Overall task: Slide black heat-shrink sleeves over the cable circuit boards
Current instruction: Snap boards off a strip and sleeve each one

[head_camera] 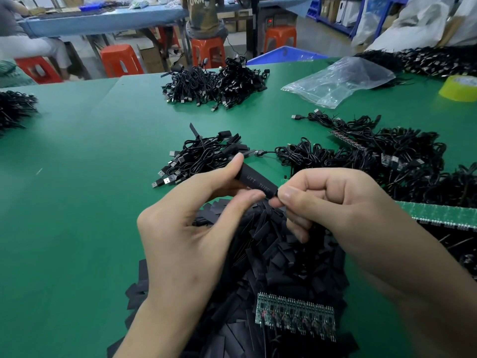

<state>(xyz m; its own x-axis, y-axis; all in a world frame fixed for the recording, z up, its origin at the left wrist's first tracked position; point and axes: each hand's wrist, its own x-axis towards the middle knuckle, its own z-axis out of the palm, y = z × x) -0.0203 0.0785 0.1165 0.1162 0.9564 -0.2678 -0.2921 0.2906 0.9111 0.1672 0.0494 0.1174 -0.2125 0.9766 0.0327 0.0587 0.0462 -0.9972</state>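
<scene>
head view: left hand point(185, 223) pinches light, floppy sleeve point(258, 180) mid-length; right hand point(333, 200) pinches its mouth end.

Bare green mat point(77, 177) left — cable heaps point(387, 156) right

The black sleeve point(258, 180) carries faint grey letters, something like "TUBE" (the word before it is unclear). Beyond the far edge of the table point(77, 177), a shirt point(204, 11) shows "OWN".

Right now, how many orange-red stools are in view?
5 stools: far left, left of centre, half hidden under the blue table, under a seated person, and further right. Others may be hidden.
</scene>
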